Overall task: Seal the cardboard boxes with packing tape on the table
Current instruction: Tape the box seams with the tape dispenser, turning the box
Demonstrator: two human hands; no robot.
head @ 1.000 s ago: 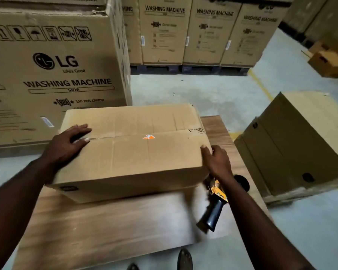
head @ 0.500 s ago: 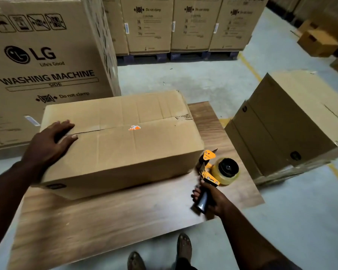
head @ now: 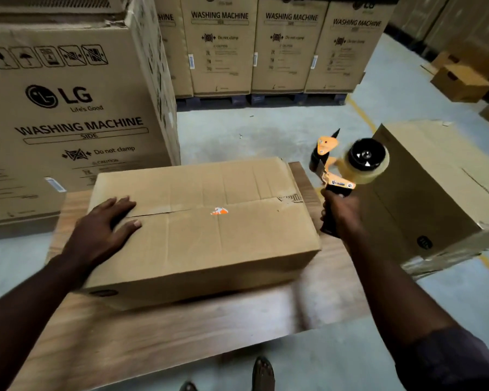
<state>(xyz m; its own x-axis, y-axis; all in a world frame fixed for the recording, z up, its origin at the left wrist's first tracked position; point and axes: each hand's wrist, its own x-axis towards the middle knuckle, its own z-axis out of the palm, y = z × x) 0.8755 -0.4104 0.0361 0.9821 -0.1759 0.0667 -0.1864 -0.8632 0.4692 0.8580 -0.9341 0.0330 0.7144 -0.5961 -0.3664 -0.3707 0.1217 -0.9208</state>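
A closed brown cardboard box (head: 223, 235) lies on the wooden table (head: 158, 331), its top flaps meeting in a seam with a small orange mark near the middle. My left hand (head: 102, 232) rests flat on the box's left end, fingers straight over the seam. My right hand (head: 340, 213) grips the black handle of an orange tape dispenser (head: 347, 165) with a roll of clear tape. The dispenser is held upright in the air just off the box's right end, above the table's right edge.
A large LG washing machine carton (head: 76, 108) stands close behind the table at the left. More such cartons (head: 283, 49) line the back on pallets. A tilted stack of flat cardboard (head: 441, 193) sits right of the table. My shoes (head: 261, 373) show below the table's near edge.
My right hand has lifted the tape dispenser from the table up to box-top height beside the box's right end. My left hand stays pressed on the box's left end.
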